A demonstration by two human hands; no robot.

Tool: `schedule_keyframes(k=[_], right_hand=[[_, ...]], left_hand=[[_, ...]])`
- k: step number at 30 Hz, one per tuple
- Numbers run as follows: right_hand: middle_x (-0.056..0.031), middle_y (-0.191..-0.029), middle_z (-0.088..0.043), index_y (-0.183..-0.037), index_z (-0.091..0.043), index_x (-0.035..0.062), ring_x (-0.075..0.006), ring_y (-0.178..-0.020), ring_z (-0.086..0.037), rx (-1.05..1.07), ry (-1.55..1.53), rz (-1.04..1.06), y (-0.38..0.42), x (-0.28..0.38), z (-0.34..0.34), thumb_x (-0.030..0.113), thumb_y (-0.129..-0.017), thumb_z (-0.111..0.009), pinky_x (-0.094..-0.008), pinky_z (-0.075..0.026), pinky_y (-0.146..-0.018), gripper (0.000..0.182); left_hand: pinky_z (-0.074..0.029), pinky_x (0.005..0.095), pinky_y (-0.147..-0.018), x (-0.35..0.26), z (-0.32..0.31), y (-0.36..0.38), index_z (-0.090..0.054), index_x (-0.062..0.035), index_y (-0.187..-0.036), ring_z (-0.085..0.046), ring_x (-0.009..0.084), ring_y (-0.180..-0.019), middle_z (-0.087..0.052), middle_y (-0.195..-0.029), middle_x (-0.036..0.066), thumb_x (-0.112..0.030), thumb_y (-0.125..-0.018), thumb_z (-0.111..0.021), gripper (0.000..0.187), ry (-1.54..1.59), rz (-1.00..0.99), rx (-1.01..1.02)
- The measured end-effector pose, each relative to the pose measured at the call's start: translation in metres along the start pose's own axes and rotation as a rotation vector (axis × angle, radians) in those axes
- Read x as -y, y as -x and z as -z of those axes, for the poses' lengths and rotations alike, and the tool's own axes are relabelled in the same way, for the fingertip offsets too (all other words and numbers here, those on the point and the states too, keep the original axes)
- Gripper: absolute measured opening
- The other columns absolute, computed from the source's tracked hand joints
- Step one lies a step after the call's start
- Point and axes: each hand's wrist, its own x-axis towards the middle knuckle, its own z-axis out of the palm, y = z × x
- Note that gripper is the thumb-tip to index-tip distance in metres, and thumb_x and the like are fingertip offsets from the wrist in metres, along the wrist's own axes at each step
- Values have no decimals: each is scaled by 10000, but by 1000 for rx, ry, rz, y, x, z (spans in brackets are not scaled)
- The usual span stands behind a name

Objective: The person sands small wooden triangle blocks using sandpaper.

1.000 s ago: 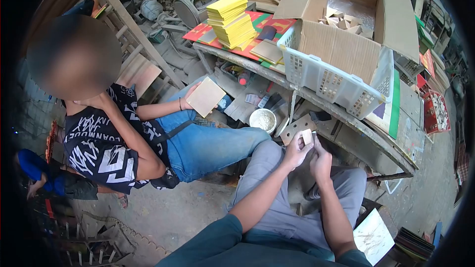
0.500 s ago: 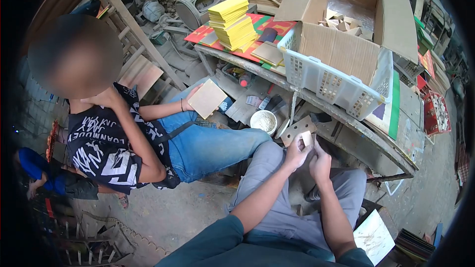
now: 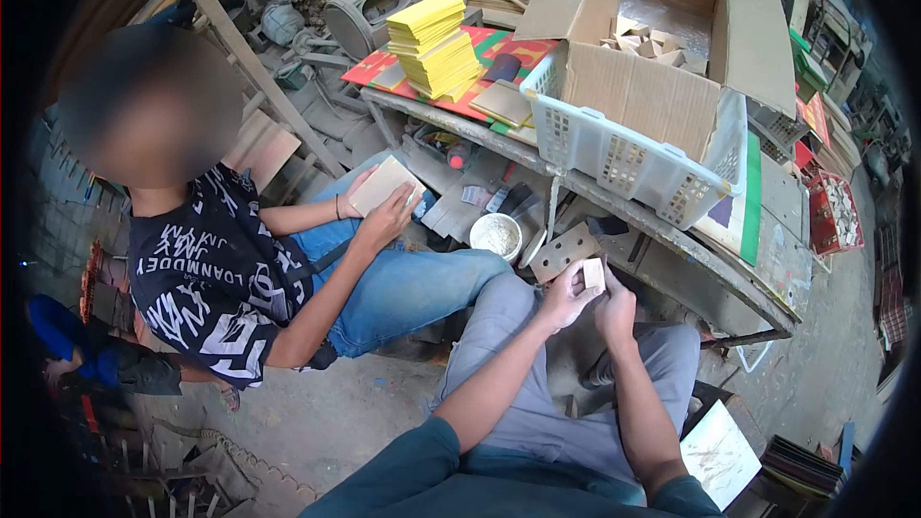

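Head view: left hand [image 3: 566,301] is out over the lap, grip closed round a small wood block [image 3: 594,274], pale face showing between thumb and fingers. Right hand [image 3: 615,311] is just right of it, fingers curled in by the block's near right edge; can't tell if its grip has hold of anything or just touches the block. Block sits above the knees, near side of the counter [image 3: 782,194].

Just far of the hands: holed board [image 3: 549,267], tilted. Left of that, white bowl [image 3: 518,249] with pale stuff in it.

Counter runs from far left to near right. On it, left to right: red sheet [image 3: 366,68], yellow stack [image 3: 432,50] on the sheet, leaning a bit, then white crate [image 3: 614,165]. Open carton [image 3: 638,101] sits in the crate, wood bits [image 3: 660,46] and clear plastic inside. Red crate [image 3: 827,223] stands right of the counter, full of small pieces.

Left: co-worker [image 3: 206,273] in a dark printed top and jeans, both hands on a flat wood board [image 3: 376,190] over the thigh. White panel [image 3: 721,456] lies near right, beside the person's leg.
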Motion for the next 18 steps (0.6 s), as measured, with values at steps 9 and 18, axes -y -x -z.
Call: schedule_keyframes(k=[9,18], right_hand=[[-305,-1055,-576,-1237,-564,4,-387,-1005,-606,-47,11,122,2,-4,-3,-109,-776,-397,-367,-489,-866,503],[-277,-1156,-568,-1246,-544,-25,-364,-1078,-584,-92,27,171,0,-12,-6,-116,-754,-392,-370,-466,-922,523]], left_hand=[[-442,286,-947,-7,-2,0,-404,-20,-1307,-552,154,-1103,-567,-1191,94,-14,-851,-647,516,23,6,-23],[-426,298,-951,-6,-6,1,-393,-28,-1324,-541,152,-1114,-562,-1205,100,-36,-865,-642,522,-10,5,-53]])
